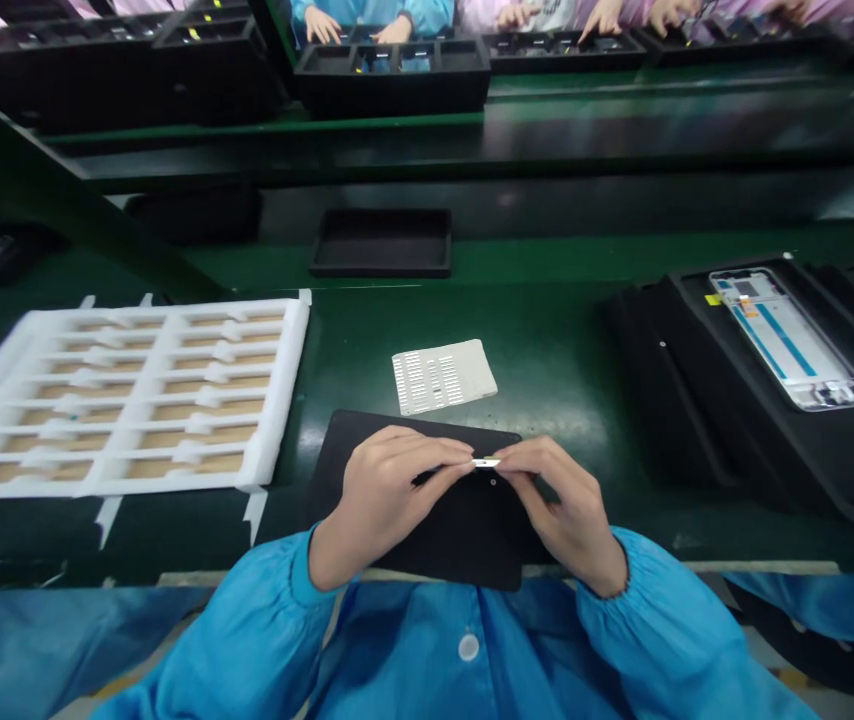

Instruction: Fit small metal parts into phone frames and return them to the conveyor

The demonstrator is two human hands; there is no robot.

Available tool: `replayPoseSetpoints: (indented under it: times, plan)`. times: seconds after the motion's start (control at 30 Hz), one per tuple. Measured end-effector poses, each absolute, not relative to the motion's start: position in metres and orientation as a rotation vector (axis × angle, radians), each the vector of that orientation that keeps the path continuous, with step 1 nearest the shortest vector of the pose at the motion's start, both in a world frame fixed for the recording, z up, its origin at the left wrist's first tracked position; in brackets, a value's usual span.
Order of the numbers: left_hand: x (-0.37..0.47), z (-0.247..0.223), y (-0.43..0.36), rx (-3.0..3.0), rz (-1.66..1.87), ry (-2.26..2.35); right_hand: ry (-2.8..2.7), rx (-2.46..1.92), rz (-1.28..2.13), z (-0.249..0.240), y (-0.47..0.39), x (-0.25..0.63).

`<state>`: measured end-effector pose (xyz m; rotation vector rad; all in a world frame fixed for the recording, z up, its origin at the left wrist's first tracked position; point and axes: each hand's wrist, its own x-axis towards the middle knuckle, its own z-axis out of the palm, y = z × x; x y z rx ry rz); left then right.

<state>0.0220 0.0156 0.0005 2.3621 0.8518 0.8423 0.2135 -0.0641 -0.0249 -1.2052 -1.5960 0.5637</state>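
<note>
A small white strip (485,463) with a tiny dark mark is stretched between my fingertips, above a black flat pad (434,545). My left hand (389,485) pinches its left end between thumb and forefinger. At the other end, my right hand (560,495) pinches it the same way. Just beyond the pad lies a pale backing sheet (476,372) with rows of small white rectangular pieces on it. Whether the strip is a sticker from that sheet I cannot tell.
On the left a white foam tray (161,400) with slots is taped down. At right, black trays (764,420) are stacked under a phone frame (794,340). A shallow black tray (383,243) sits farther back. Co-workers' hands (395,28) work over black boxes (393,90) across the line.
</note>
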Motion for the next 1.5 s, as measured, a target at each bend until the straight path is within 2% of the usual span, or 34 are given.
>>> replayPoseSetpoints:
  times: [0.17,0.27,0.43,0.57,0.7,0.83,0.97,1.13,1.33,1.5]
  plan:
    - [0.023,0.003,0.016,2.374,0.774,0.837,-1.675,-1.212,0.495,-0.024,-0.068,0.214]
    - [0.023,0.001,0.018,2.388,0.749,0.808,-1.805,-1.227,0.324,-0.025,-0.069,0.216]
    - [0.013,-0.008,0.016,2.593,0.922,0.615,-1.956,-1.257,0.103,-0.030,-0.071,0.219]
    - [0.005,-0.010,0.012,2.793,0.902,0.532,-1.961,-1.271,0.183,-0.024,-0.071,0.220]
    - [0.005,-0.008,0.015,2.876,0.862,0.537,-1.878,-1.317,0.456,-0.004,-0.062,0.224]
    - [0.008,-0.010,0.042,2.554,0.581,0.603,-1.675,-1.436,0.458,0.003,-0.012,0.225]
    - [0.007,-0.016,0.079,2.187,0.254,0.693,-1.866,-1.500,0.465,-0.024,0.066,0.212]
    - [0.003,-0.028,0.092,2.137,0.242,0.854,-2.125,-1.504,0.528,-0.054,0.111,0.199]
    - [0.004,-0.030,0.087,2.110,0.264,0.926,-2.274,-1.476,0.532,-0.048,0.102,0.200]
    - [0.006,-0.027,0.086,2.180,0.286,0.946,-2.184,-1.460,0.554,-0.051,0.097,0.195]
